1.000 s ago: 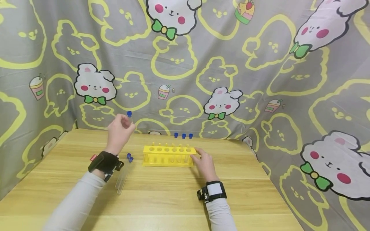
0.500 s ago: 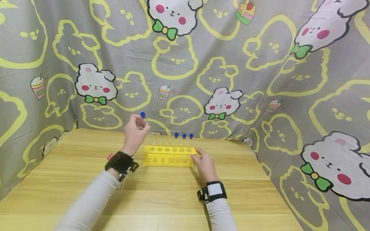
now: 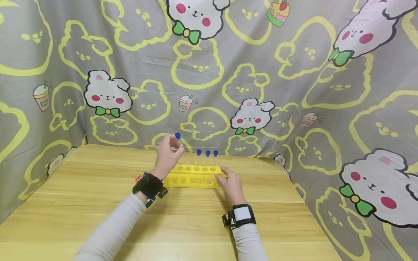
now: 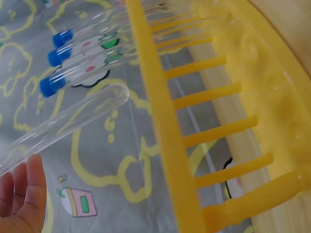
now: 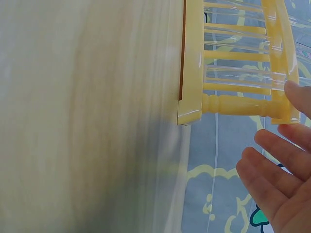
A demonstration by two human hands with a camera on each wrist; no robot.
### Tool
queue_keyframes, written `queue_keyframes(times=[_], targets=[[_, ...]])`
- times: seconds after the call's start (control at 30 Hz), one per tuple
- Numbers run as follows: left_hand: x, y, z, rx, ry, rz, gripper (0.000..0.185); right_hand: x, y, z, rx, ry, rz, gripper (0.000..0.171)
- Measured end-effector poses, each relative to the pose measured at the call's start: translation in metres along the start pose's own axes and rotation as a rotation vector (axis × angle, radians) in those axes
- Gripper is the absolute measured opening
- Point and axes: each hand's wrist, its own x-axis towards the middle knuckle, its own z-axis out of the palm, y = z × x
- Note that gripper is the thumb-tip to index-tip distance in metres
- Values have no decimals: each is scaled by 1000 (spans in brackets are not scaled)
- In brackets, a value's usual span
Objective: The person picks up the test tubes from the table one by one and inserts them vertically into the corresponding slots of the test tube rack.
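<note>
A clear test tube [image 4: 68, 121] with a blue cap is pinched in my left hand [image 3: 166, 156]. The tube tilts, and its rounded bottom sits just outside the top bar of the yellow test tube rack [image 3: 192, 185]. My right hand [image 3: 232, 185] grips the rack's right end, thumb on the upper bar [image 5: 284, 58] and a finger at its end. Three blue-capped test tubes [image 4: 73, 73] stand side by side in the holes toward that end. The left half of the rack holds no tubes.
Beside my left wrist a blue cap [image 3: 145, 174] peeks out on the wooden table [image 3: 196, 224]; the rest is hidden behind the wristband. A grey patterned cloth [image 3: 209, 98] hangs behind and along the sides of the table.
My left hand has carried the capped test tube rightward to above the rack's left part. Its arm now covers most of the tubes lying on the table. The right hand and rack have stayed put.
</note>
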Motion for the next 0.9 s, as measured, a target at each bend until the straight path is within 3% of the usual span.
queue_keyframes(times=[0.3, 0.57, 0.9], targets=[[-8, -10, 13, 50, -111, 32, 24, 0, 1, 0, -6, -3, 4, 50], [-15, -21, 21, 72, -201, 1, 25, 1, 0, 1, -3, -4, 10, 50], [-23, -36, 28, 131, -221, -31, 26, 0, 0, 1, -5, -1, 4, 50]])
